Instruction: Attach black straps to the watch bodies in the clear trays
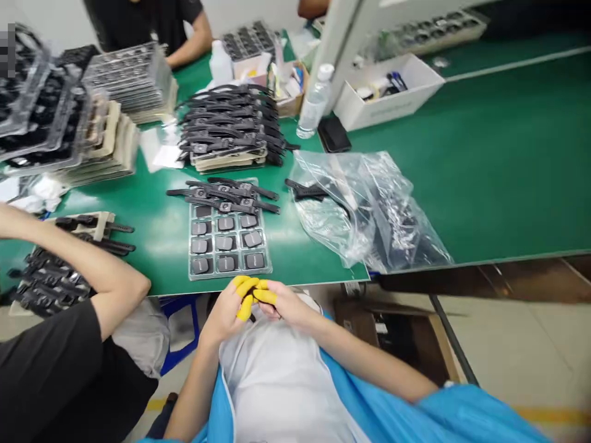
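My left hand (229, 307) and my right hand (285, 303) meet in front of my body at the table's near edge. Both have yellow finger cots on several fingertips. The fingers of each are closed on a small dark piece (252, 294), mostly covered by them, so its kind cannot be made out. Just beyond my hands lies a clear plastic tray (213, 276) with dark square watch bodies (226, 243) in its compartments. Several black watches with straps (225, 198) lie across the tray's far rows.
A stack of trays with black straps (231, 126) stands behind. Plastic bags (369, 209) lie right, near a bottle (316, 101), black phone (334, 135) and white box (392, 101). A co-worker's arm (87, 252) is close on my left; another person (148, 27) sits opposite.
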{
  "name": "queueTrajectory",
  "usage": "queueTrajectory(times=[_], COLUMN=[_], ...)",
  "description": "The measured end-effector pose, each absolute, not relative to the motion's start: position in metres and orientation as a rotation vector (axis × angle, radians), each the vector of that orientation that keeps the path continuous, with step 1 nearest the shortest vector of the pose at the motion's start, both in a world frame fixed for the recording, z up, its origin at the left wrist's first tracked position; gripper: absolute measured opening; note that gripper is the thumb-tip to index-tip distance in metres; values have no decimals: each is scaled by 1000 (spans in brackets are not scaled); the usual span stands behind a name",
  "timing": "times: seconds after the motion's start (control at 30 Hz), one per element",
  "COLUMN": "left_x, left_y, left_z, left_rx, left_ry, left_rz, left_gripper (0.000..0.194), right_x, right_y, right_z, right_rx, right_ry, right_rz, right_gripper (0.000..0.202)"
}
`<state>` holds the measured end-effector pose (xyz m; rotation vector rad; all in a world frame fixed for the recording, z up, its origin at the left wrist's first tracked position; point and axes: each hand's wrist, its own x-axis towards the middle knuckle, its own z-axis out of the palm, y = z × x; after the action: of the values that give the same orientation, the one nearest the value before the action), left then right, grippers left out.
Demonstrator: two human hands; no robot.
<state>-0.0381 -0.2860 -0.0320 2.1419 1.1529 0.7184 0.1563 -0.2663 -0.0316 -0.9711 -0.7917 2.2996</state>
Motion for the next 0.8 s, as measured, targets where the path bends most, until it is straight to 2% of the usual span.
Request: queueTrajectory(times=[0.07, 0.17, 0.27, 0.4, 0.6, 0.8], left_x=[-42, -53, -75, -108, -147, -170], left_y=[-282, -273, -261, -248, -231, -150], left_z=[-35, -31, -21, -12, 5, 34], left_rx=[2122, 2176, 2227, 2330, 2565, 2422], left_ry=[1151, 1246, 1438, 1689, 1766, 1803], left_rz=[775, 782, 664, 425, 130, 105], left_gripper=[47, 43, 35, 32, 31, 36], right_x=[158, 163, 173, 185, 215, 277], right_y=[-259, -242, -224, -206, -164, -88], right_z=[-33, -30, -17, 2, 11, -29], right_rx=[-967, -1039, -1143, -1215, -1205, -1850], right_ry=[-963, -1477, -2078, -2464, -2372, -2046], right_rz=[2185, 1774, 1404, 1141, 894, 352], right_gripper=[44, 34, 22, 24, 36, 41])
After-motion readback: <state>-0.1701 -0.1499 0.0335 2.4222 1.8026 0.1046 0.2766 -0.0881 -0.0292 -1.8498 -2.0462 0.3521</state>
